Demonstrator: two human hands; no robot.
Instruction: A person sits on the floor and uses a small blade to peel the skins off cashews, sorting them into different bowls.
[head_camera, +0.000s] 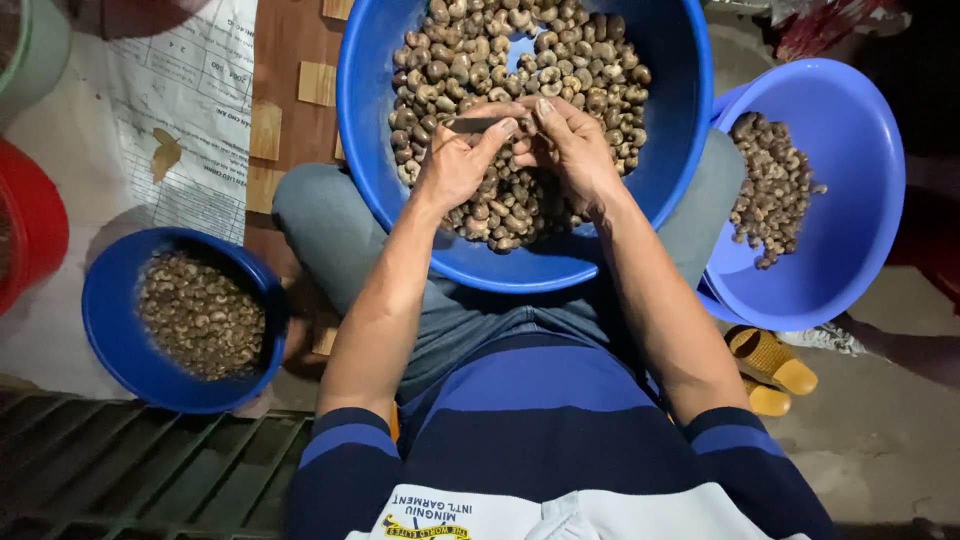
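Note:
A big blue basin (370, 150) rests on my lap, heaped with several brown cashew nuts (560, 70). Both hands meet over the heap. My left hand (458, 165) grips a small dark knife (472, 125), its blade pointing left across the thumb. My right hand (570, 145) pinches a single nut against the blade with fingertips and thumb; the nut is mostly hidden by the fingers.
A smaller dark-blue bowl (110, 320) of small nut pieces sits on the floor at my left. A light-blue basin (860, 200) with more nuts stands at my right. A red tub (35, 225), a green tub (40, 50), printed paper (190, 90), yellow sandals (775, 365) and a metal grate (150, 470) surround me.

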